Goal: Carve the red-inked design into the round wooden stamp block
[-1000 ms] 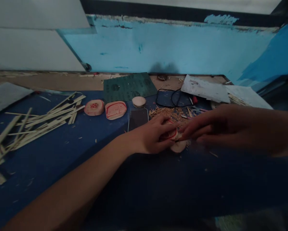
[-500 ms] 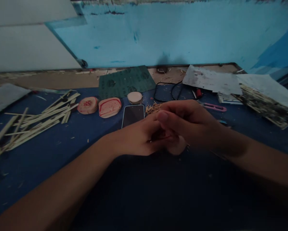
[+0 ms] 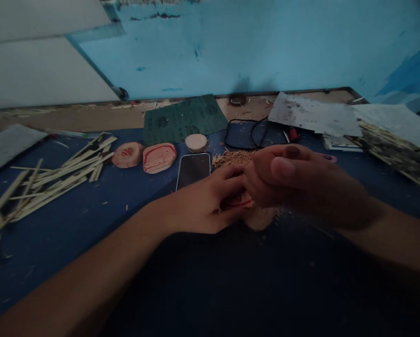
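The left hand (image 3: 213, 196) lies low on the blue desk (image 3: 266, 285), fingers parted and bent around a red-marked wooden piece (image 3: 241, 201), which sits beneath its palm and is mostly hidden from me. A pale wooden disc (image 3: 261, 220) peeks out at its four o'clock; I can't tell whether the two are joined. Just over at two o'clock, the right hand (image 3: 294, 178) is curled tight, thumb pressed across, around what looks like a handle (image 3: 292, 150); only its dark, rounded end shows on top.

Taking the red-marked piece as the clock's centre, with the wall at twelve, curly wood shavings (image 3: 233, 157) are heaped at twelve, a black cord (image 3: 236, 136) looping beyond them. At ten there's a smartphone (image 3: 194, 171), then a squarish wooden slab (image 3: 159, 157) with a red outline and a round wooden block (image 3: 127, 155) with a red flower-like mark. Thin wooden sticks (image 3: 66, 178) sprawl at nine, a dark green sheet (image 3: 185, 119) lies at eleven, and stained paper (image 3: 313, 114) at one.
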`<state>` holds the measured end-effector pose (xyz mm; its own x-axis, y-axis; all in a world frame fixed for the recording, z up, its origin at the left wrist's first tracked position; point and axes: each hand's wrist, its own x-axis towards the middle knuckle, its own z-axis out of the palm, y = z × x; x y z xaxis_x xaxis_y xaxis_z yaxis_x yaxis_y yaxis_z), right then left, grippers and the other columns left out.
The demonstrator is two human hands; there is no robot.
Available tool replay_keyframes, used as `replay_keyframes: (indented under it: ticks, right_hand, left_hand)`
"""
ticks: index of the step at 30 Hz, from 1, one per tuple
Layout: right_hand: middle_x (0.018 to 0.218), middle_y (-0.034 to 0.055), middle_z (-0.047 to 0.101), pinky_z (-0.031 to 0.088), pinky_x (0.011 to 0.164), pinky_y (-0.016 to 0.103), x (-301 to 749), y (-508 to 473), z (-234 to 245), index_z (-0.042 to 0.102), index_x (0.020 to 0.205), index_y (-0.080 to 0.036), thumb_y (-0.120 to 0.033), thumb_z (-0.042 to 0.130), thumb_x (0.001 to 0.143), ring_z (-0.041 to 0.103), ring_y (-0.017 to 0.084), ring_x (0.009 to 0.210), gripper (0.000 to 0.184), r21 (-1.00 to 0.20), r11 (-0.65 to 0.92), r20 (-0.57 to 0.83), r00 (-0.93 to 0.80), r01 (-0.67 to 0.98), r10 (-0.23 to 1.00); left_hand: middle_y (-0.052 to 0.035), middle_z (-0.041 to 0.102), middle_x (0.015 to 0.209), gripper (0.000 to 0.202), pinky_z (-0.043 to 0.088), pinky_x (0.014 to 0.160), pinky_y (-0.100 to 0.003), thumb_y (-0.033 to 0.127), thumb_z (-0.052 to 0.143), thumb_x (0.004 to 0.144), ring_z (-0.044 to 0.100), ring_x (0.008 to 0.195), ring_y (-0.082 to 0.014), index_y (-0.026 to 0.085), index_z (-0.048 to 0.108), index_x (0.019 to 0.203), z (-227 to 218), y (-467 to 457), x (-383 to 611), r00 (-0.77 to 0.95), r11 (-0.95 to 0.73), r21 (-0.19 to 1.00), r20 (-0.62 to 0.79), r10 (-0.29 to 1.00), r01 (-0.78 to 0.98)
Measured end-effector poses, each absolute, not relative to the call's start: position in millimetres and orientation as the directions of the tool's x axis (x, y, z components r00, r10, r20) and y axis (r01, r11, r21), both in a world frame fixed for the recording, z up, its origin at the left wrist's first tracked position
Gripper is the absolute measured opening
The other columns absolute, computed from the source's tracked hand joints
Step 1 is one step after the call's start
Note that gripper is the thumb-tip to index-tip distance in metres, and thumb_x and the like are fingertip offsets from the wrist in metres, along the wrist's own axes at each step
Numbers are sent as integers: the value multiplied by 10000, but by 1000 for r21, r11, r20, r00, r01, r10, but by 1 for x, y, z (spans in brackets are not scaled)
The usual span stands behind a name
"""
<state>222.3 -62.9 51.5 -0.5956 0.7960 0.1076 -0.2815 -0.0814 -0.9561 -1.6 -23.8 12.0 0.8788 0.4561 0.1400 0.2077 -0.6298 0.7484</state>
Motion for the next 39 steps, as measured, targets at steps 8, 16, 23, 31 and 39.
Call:
replay_keyframes:
  ticks: [8, 16, 23, 31, 39]
  right_hand:
    - [530, -56, 431, 307, 456, 306, 204, -76, 41, 582, 613, -232, -363, 626, 1143, 346, 116, 458, 548, -913, 160, 291, -326, -375, 899]
    - [544, -44, 414, 251, 426, 321, 202, -84, 30, 570, 640, -243, -379, 637, 1120, 336, 128, 442, 503, -925, 175, 292, -335, -338, 896]
    - [633, -29, 513, 393, 533, 322, 202, -86, 26, 642, 713, -231, -342, 635, 1118, 432, 125, 521, 420, -908, 354, 414, -349, -225, 841]
    - [557, -40, 426, 293, 461, 329, 197, -87, 14, 548, 627, -235, -362, 668, 1096, 347, 126, 464, 501, -900, 315, 389, -228, -301, 893]
    - [588, -29, 459, 320, 499, 341, 203, -85, 16, 600, 669, -241, -362, 643, 1106, 436, 145, 517, 455, -900, 322, 414, -342, -294, 843]
  left_hand:
    - [-126, 668, 1414, 276, 592, 1188, -525, 457, 708, 1039, 647, 1372, -344, 258, 753, 1225, 15, -27, 0, 858, -584, 761, 71, 509, 284]
    - [-140, 610, 1562, 391, 565, 1230, -572, 381, 695, 1040, 606, 1457, -370, 252, 677, 1409, 13, -33, 2, 836, -573, 762, 79, 543, 300]
    - [-145, 497, 1651, 485, 531, 1258, -606, 315, 705, 1010, 544, 1523, -389, 270, 640, 1488, 17, -36, 5, 828, -573, 750, 62, 557, 330]
    - [-121, 513, 1619, 479, 491, 1303, -594, 280, 734, 983, 475, 1580, -378, 303, 657, 1455, 16, -34, 7, 841, -562, 771, 64, 537, 300]
    - [-166, 520, 1589, 482, 491, 1299, -574, 252, 695, 995, 536, 1532, -356, 232, 636, 1473, 16, -35, 6, 833, -555, 769, 54, 550, 317]
